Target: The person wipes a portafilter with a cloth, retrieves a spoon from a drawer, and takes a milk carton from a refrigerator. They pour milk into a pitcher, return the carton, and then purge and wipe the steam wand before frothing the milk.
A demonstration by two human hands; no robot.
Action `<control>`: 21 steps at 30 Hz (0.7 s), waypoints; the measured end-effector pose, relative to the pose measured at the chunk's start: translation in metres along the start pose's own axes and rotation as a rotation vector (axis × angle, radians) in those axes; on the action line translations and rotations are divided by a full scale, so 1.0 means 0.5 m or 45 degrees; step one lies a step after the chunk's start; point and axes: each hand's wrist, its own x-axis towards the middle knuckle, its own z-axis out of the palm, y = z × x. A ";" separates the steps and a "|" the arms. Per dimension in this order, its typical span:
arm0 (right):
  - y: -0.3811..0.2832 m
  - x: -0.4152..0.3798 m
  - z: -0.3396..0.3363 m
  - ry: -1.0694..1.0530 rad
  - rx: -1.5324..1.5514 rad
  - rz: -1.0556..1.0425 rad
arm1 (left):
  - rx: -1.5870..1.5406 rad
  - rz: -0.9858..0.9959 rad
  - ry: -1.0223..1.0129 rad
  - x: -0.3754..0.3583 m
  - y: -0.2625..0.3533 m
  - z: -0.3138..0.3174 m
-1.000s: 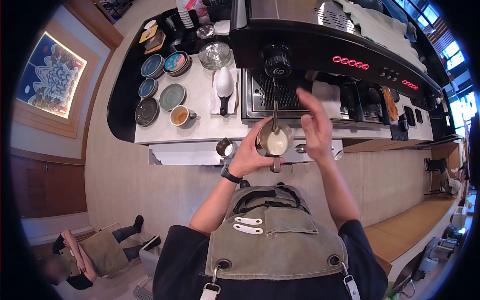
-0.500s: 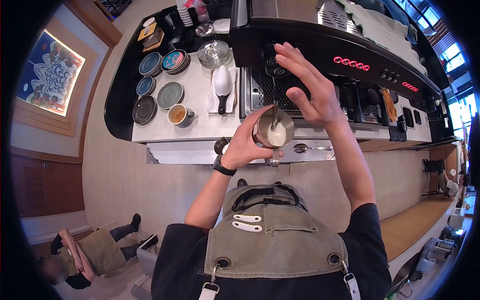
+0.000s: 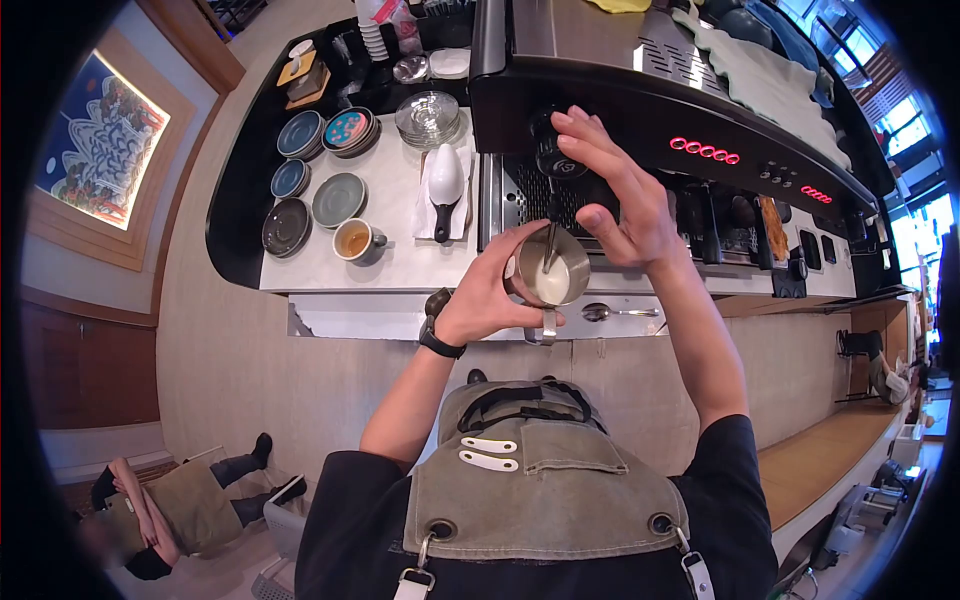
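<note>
My left hand (image 3: 490, 300) is wrapped around a steel milk pitcher (image 3: 578, 284), with its handle pointing toward me. White milk (image 3: 550, 286) shows inside, and the thin metal steam wand (image 3: 551, 243) of the espresso machine (image 3: 600, 95) dips into the pitcher's mouth. Held up to the right of the pitcher, my right hand (image 3: 632, 215) has its fingers stretched out and thumb apart. Its fingertips are right at the black steam knob (image 3: 558, 162), partly overlapping it in this view; the palm holds nothing.
Left of the machine, the white counter (image 3: 400, 265) bears a cup of coffee (image 3: 354, 241), a white scoop with black handle (image 3: 445, 185), stacked saucers (image 3: 300, 133) and glass plates (image 3: 428, 118). A spoon (image 3: 615, 313) lies near the front edge. Behind to the left, another person (image 3: 190, 505) sits with folded arms.
The whole view has shifted slightly, so the counter and machine appear a little lower. My left hand still holds the pitcher under the wand, and my right hand stays outstretched by the knob.
</note>
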 end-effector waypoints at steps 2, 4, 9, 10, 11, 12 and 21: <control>0.002 -0.002 0.002 0.012 0.011 0.000 | 0.015 0.012 -0.001 0.003 0.004 -0.003; 0.004 -0.003 0.004 0.015 0.002 -0.004 | -0.011 0.018 0.007 0.003 0.003 -0.004; -0.007 0.034 -0.009 -0.149 -0.080 -0.064 | -0.063 0.030 0.012 0.004 0.005 -0.004; -0.012 0.065 -0.021 -0.277 -0.124 -0.112 | -0.075 0.014 0.000 0.006 0.006 -0.006; -0.014 0.089 -0.024 -0.404 -0.167 -0.154 | -0.087 -0.007 -0.016 0.004 0.007 -0.007; -0.003 0.119 -0.005 -0.486 -0.067 -0.190 | -0.098 -0.026 -0.031 0.004 0.008 -0.010; -0.120 0.312 0.182 -1.301 0.422 0.202 | -0.210 0.032 -0.060 0.014 0.020 -0.012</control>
